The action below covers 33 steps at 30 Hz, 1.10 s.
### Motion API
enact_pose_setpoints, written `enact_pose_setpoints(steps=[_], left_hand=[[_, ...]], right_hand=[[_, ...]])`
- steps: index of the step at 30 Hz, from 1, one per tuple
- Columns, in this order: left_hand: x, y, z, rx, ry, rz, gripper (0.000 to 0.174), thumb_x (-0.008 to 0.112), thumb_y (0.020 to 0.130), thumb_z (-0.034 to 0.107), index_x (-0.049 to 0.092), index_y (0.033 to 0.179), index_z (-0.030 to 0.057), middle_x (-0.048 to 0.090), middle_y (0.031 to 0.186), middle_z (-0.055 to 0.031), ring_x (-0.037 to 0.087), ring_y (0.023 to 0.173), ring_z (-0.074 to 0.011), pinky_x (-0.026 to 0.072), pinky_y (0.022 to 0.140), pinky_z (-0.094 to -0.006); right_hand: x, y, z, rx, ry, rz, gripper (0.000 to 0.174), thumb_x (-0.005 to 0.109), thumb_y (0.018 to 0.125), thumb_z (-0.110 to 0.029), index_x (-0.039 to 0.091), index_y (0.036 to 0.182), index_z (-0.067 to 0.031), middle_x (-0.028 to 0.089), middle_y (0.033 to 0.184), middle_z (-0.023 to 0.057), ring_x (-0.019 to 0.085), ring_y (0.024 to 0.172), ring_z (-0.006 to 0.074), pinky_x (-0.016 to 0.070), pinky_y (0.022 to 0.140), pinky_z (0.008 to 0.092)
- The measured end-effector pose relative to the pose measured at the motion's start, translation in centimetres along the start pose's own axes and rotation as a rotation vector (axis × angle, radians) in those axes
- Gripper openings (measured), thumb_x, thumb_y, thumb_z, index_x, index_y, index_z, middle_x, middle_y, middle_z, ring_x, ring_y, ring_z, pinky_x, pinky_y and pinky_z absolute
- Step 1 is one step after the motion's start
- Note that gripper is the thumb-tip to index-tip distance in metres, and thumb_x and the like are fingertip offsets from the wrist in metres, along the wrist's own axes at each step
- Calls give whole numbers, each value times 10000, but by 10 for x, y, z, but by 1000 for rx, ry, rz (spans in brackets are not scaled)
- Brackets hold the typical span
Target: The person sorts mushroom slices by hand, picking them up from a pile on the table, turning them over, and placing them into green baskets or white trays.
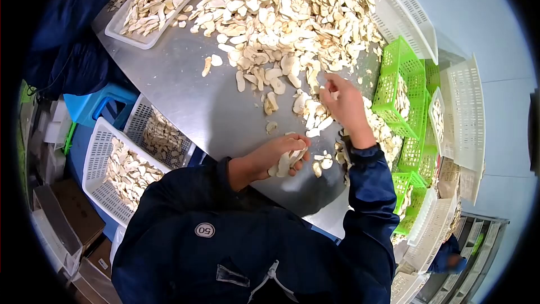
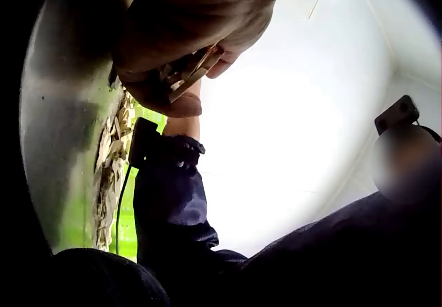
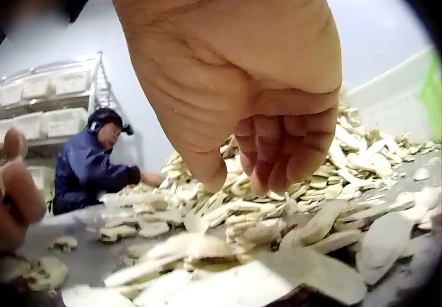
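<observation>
My left hand (image 1: 264, 157), low over the near part of the metal table, curls round a small bunch of pale mushroom slices (image 1: 286, 161). The edges of these slices (image 2: 197, 72) show between the fingers and thumb in the left wrist view. My right hand (image 1: 346, 104) is over the loose slices (image 1: 315, 115) at the near side of the big pile (image 1: 281, 5). In the right wrist view its thumb and loosely bent fingers (image 3: 314, 141) point down, with a gap between them and nothing held.
Green baskets (image 1: 398, 87) and white crates (image 1: 464, 118) line the right side. A white tray of slices (image 1: 115, 27) stands at the far left, beside another person's dark sleeve (image 1: 67, 17). Two perforated crates with slices, one white (image 1: 95, 174), are below the left table edge.
</observation>
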<state>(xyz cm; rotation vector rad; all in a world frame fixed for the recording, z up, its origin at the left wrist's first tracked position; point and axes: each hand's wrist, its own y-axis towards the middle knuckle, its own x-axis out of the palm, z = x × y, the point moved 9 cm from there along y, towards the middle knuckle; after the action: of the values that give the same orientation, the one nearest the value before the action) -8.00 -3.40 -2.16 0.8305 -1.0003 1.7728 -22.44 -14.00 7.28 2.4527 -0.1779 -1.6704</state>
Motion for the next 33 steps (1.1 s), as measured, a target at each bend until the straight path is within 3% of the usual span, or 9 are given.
enact_pose_setpoints(steps=[3, 4, 8, 11, 17, 18, 22, 29, 33], left_hand=[[0, 0, 0, -10, -3, -6, 277, 500, 976, 288, 486, 1157, 80, 575, 930, -45, 565, 693, -97, 491, 561, -248], [0, 0, 1, -10, -1, 2, 277, 503, 974, 287, 486, 1157, 80, 575, 930, -43, 564, 692, -96, 491, 562, -248], [2, -2, 2, -12, -20, 8, 260, 546, 957, 288, 488, 1117, 91, 574, 911, -37, 555, 692, -95, 488, 576, -247], [2, -1, 1, -11, -27, 9, 257, 564, 948, 289, 490, 1103, 97, 574, 901, -33, 552, 695, -95, 488, 584, -248], [0, 1, 0, -16, 8, 12, 281, 534, 958, 281, 485, 1147, 78, 572, 921, -43, 562, 700, -98, 495, 571, -248], [-2, 2, -1, -13, 16, 16, 290, 521, 965, 277, 481, 1161, 68, 571, 932, -50, 565, 701, -99, 497, 565, -248], [-2, 1, 0, -16, 4, 15, 290, 523, 963, 274, 481, 1163, 68, 569, 929, -50, 561, 703, -101, 501, 569, -255], [0, 2, -3, -19, -7, 1, 288, 521, 967, 278, 484, 1159, 66, 571, 933, -47, 565, 702, -101, 503, 565, -250], [0, 0, -2, -19, -2, 11, 273, 558, 948, 292, 503, 1128, 94, 579, 899, -29, 569, 700, -100, 493, 581, -254]], right_hand=[[19, 4, -15, -19, -167, -54, 412, 694, 816, -151, 594, 1208, -75, 684, 864, 118, 659, 801, 301, 528, 708, 358], [24, 5, -13, -60, -167, -48, 458, 676, 824, -146, 551, 1258, -73, 682, 822, 121, 659, 742, 298, 527, 667, 373], [25, 1, 8, 159, 27, -104, 399, 641, 829, -144, 605, 1218, -66, 658, 684, 117, 650, 651, 286, 511, 603, 383], [26, -6, 28, 208, 67, -140, 361, 647, 830, -152, 621, 1179, -62, 662, 721, 133, 652, 657, 291, 504, 595, 367], [26, 14, -5, 44, -20, -29, 374, 689, 819, -187, 610, 1164, -67, 657, 805, 118, 651, 729, 304, 514, 650, 392], [31, 17, -5, 36, -70, -53, 490, 738, 798, -219, 575, 1233, -61, 655, 809, 93, 646, 672, 259, 517, 641, 364], [44, 18, 2, 110, 37, -147, 532, 751, 769, -163, 565, 1259, -71, 651, 807, 81, 645, 665, 210, 522, 638, 329], [31, -16, 32, 257, 308, -150, 460, 706, 807, -95, 573, 1244, -33, 645, 759, 66, 624, 645, 154, 508, 615, 283], [22, -29, 38, 351, 367, -170, 440, 686, 842, -76, 559, 1252, 20, 647, 743, 27, 583, 665, 67, 482, 618, 232]])
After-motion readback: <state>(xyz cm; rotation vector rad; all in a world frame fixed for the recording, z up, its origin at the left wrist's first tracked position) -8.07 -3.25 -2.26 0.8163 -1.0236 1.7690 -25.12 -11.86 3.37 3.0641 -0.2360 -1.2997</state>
